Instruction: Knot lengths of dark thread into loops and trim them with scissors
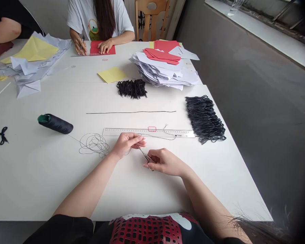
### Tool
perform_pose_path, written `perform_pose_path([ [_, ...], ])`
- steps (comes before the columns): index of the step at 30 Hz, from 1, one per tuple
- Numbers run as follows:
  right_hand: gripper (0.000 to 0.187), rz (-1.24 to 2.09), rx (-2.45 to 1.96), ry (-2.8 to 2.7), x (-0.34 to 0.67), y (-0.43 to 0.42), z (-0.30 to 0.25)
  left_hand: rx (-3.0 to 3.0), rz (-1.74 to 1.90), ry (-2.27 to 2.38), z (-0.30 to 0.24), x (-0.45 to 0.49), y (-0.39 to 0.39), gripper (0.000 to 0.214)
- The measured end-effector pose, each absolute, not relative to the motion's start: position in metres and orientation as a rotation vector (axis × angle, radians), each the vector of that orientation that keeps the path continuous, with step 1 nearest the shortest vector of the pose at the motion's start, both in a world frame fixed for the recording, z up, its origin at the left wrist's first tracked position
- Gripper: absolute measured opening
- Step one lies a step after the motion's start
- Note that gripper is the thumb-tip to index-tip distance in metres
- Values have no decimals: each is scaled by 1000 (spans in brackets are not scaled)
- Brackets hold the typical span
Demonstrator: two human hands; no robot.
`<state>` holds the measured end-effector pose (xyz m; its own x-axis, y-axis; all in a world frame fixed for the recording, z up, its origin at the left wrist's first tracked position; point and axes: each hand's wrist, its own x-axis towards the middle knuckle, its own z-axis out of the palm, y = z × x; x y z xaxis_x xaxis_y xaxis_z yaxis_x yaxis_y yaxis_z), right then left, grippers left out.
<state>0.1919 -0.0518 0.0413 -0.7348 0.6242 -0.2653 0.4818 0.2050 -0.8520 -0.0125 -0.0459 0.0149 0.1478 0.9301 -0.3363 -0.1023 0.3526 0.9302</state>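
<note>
My left hand [128, 144] pinches a thin black thread [162, 137] between thumb and fingers, above the near edge of a clear ruler [122, 130]. One part of the thread trails right across the ruler. In my right hand [165, 161] is a small pair of metal scissors [145, 155], fingers in the handles, its tips reaching to the left fingers. Whether the blades touch the thread I cannot tell. Left of my hands lies a loose tangle of thread [94, 144], running to a black thread spool [56, 124] on its side. A straight length of thread [130, 112] lies beyond the ruler.
Bundles of black looped cords lie at right [205, 118] and centre [132, 88]; a small black knot [3, 135] is far left. Paper piles [165, 71] stand behind. Across the white table [66, 189], a person holds a pen over red paper [112, 50]. Another person's arm shows upper left.
</note>
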Motion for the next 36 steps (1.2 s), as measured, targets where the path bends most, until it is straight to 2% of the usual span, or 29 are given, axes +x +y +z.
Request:
perform_pose_path([
  [36,30,1601,-1031,-2303,192,-49,33,940,872,1187,19,-12,-46,32],
])
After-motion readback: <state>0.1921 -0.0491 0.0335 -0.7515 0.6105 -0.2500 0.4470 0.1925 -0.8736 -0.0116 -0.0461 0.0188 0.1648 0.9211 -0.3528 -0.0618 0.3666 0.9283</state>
